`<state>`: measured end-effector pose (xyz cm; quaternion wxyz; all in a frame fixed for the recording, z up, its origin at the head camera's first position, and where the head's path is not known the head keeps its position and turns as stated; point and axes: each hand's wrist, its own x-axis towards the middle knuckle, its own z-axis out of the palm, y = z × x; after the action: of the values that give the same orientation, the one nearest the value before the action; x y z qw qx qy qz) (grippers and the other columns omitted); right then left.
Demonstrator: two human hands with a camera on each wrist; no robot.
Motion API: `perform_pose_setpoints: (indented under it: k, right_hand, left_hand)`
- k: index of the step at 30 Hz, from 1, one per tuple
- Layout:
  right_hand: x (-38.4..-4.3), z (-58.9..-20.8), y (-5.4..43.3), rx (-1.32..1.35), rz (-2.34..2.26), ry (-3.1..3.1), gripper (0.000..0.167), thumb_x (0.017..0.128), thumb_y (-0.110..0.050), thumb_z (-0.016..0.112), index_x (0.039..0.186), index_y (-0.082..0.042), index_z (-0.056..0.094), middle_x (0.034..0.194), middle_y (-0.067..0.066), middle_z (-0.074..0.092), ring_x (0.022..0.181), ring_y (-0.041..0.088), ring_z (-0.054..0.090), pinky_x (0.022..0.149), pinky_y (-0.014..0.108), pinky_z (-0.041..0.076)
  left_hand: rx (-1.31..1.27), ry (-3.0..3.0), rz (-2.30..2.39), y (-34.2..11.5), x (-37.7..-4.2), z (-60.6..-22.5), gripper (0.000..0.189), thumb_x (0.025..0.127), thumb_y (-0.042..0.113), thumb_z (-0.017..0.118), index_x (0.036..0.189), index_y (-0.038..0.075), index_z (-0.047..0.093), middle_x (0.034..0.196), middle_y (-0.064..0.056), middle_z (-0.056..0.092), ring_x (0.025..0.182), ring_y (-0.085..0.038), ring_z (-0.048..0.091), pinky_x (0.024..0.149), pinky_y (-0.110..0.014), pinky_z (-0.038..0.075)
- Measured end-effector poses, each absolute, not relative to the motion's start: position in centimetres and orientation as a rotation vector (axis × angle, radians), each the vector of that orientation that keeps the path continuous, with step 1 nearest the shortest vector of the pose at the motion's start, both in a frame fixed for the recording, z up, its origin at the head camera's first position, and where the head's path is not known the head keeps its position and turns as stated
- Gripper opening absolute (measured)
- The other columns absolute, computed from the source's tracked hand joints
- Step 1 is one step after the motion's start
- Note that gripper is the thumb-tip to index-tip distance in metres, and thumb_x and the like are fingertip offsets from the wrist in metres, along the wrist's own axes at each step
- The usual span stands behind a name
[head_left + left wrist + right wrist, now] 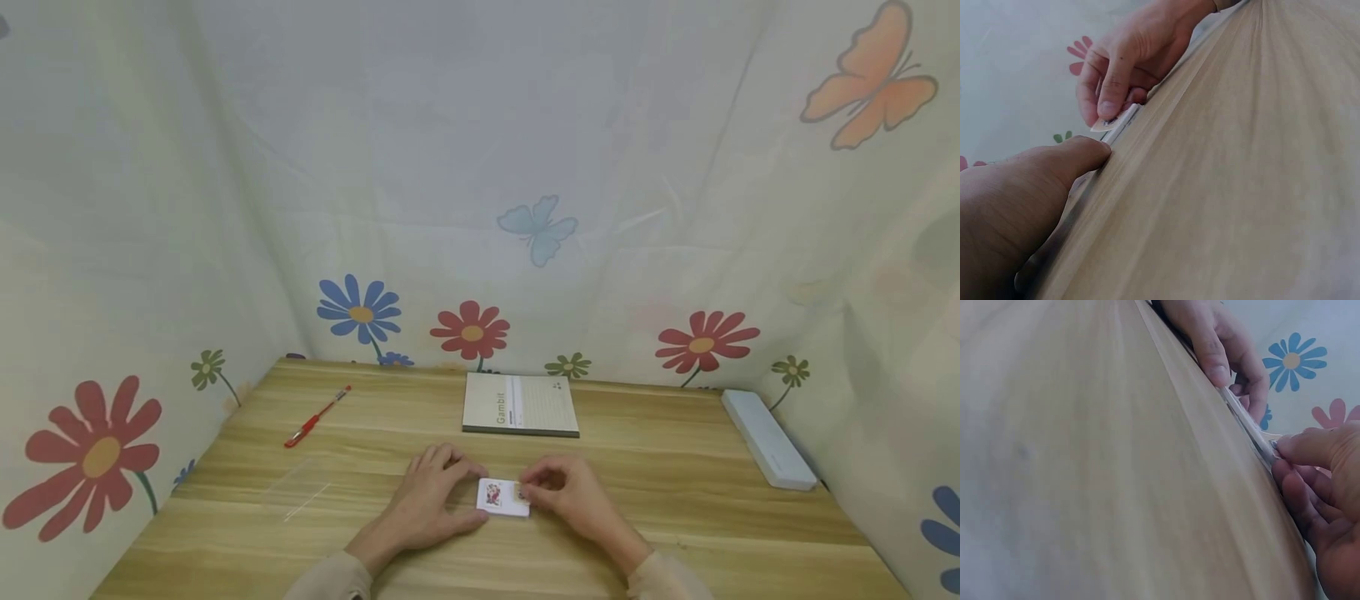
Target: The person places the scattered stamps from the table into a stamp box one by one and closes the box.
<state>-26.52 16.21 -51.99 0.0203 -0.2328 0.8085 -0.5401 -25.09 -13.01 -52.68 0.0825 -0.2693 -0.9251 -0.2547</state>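
Note:
A small white pad lies flat on the table, with a red printed picture on its left half. My left hand holds the pad at its left end, thumb at the near corner and index finger at the far one. From the other side my right hand pinches a small sticker-like printed piece between thumb and fingers. This thin, pale piece overlaps the pad's right end and tilts up from it in the left wrist view. The pad shows edge-on in the right wrist view.
Beyond the hands lies a notebook marked "Gambit". A red pen is at the back left, and a clear sheet lies left of my left hand. A pale blue long case sits by the right edge. Flowered curtains enclose the table.

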Motion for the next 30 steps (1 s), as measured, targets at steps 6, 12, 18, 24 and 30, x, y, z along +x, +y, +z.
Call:
perform_pose_setpoints:
  k: [6, 12, 18, 24, 30]
  right_hand:
    - [-26.49, -52.16, 15.88, -0.724, -1.631, 2.556, 0.011, 0.095, -0.013, 0.09, 0.103, -0.012, 0.084, 0.09, 0.0, 0.078, 0.077, 0.008, 0.069, 0.069, 0.024, 0.058]
    - [-26.33, -52.02, 15.83, -0.705, -1.61, 2.563, 0.012, 0.094, -0.014, 0.091, 0.104, -0.012, 0.083, 0.09, 0.001, 0.077, 0.076, 0.009, 0.067, 0.067, 0.022, 0.056]
    - [-26.21, -51.94, 15.83, -0.69, -1.604, 2.569, 0.015, 0.093, -0.014, 0.091, 0.105, -0.01, 0.083, 0.089, 0.001, 0.076, 0.075, 0.009, 0.066, 0.066, 0.022, 0.055]
    - [-26.38, -51.93, 15.88, -0.677, -1.594, 2.581, 0.015, 0.093, -0.015, 0.092, 0.105, -0.011, 0.083, 0.09, 0.0, 0.076, 0.076, 0.009, 0.067, 0.068, 0.023, 0.056]
    - [-26.43, -52.03, 15.98, -0.689, -1.605, 2.582, 0.014, 0.094, -0.015, 0.091, 0.105, -0.011, 0.083, 0.091, 0.0, 0.077, 0.077, 0.009, 0.067, 0.068, 0.023, 0.057]
  left_hand:
    - [-0.805, -2.763, -0.762, -13.03, -25.2, -52.48, 0.054, 0.09, 0.064, 0.084, 0.136, 0.037, 0.073, 0.131, 0.008, 0.057, 0.123, -0.017, 0.048, 0.11, -0.052, 0.041]
    - [-0.806, -2.774, -0.77, -13.04, -25.15, -52.47, 0.054, 0.091, 0.064, 0.083, 0.136, 0.038, 0.073, 0.133, 0.008, 0.057, 0.125, -0.018, 0.049, 0.112, -0.054, 0.04]
    - [-0.803, -2.779, -0.774, -13.05, -25.17, -52.45, 0.053, 0.091, 0.064, 0.083, 0.136, 0.038, 0.072, 0.132, 0.008, 0.056, 0.124, -0.017, 0.048, 0.111, -0.054, 0.04]
    - [-0.797, -2.775, -0.772, -13.03, -25.3, -52.54, 0.054, 0.091, 0.065, 0.083, 0.136, 0.039, 0.072, 0.132, 0.008, 0.057, 0.124, -0.017, 0.048, 0.109, -0.052, 0.04]
    - [-0.798, -2.771, -0.764, -13.01, -25.25, -52.52, 0.054, 0.091, 0.065, 0.083, 0.137, 0.039, 0.072, 0.132, 0.008, 0.057, 0.123, -0.017, 0.048, 0.107, -0.05, 0.041]
